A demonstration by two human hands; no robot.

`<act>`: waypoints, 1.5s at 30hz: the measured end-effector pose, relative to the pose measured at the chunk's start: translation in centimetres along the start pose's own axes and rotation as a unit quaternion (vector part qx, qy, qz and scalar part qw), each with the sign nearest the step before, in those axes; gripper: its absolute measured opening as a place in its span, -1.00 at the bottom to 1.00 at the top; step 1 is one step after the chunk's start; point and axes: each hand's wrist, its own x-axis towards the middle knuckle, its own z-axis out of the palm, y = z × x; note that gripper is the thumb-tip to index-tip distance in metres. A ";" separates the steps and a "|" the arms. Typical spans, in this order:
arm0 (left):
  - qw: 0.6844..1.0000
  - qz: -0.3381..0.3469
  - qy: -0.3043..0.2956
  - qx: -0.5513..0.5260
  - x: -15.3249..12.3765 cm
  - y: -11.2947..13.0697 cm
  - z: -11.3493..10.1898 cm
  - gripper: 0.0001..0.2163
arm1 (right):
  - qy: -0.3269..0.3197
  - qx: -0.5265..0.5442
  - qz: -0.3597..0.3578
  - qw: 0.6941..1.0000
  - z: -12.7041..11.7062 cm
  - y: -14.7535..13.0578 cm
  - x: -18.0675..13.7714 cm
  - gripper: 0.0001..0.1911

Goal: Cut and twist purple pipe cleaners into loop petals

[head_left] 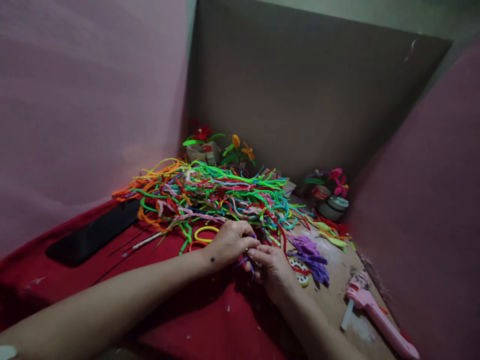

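Observation:
My left hand (pixel 233 241) and my right hand (pixel 276 267) meet at the fingertips in the middle of the view, both closed in a pinch. Between them is a bent purple pipe cleaner (pixel 252 270), partly hidden by the fingers. Just behind my hands spreads a large tangled pile of coloured pipe cleaners (pixel 221 187). Scissors with yellow and orange handles (pixel 206 231) lie beside my left wrist. To the right of my right hand are bundles of lilac (pixel 304 245) and purple (pixel 317 267) pipe cleaner pieces, next to a pale disc with dark holes (pixel 301 276).
A pink glue gun (pixel 375 312) lies on the brown board (pixel 333 310) at right. On the red cloth (pixel 210 320), a black flat slab (pixel 93 235) rests at left. Pipe-cleaner flowers (pixel 202 132) and a jar (pixel 333 206) stand at the back, with pink walls either side.

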 end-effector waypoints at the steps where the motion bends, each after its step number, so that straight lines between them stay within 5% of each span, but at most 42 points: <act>1: 1.000 -0.003 -0.010 0.000 0.0 -0.2 0.1 -0.92 | 0.000 0.004 0.000 1.000 -0.1 0.1 -0.1 -0.80; 7: 0.980 -0.076 -0.113 -0.142 0.1 -0.7 -0.3 -0.79 | -0.009 0.009 -0.034 0.999 -0.6 0.4 -0.2 -0.80; 15: 0.977 -0.068 -0.129 -0.157 -0.5 -0.3 -0.4 -0.78 | -0.019 -0.031 -0.063 0.997 -0.6 0.7 -0.4 -0.79; 23: 0.982 -0.084 -0.067 -0.153 -0.5 -0.4 -0.7 -0.82 | -0.042 0.033 -0.041 0.998 -0.5 0.7 -0.5 -0.91; 34: 0.985 -0.064 -0.086 -0.135 -0.9 -0.6 -0.4 -0.80 | 0.060 -0.057 -0.083 0.993 -0.2 0.7 -0.6 -0.77; 45: 0.990 -0.056 -0.102 -0.086 -1.1 -0.8 -0.6 -0.76 | 0.111 -0.019 -0.107 0.988 -0.5 0.6 -0.3 -0.83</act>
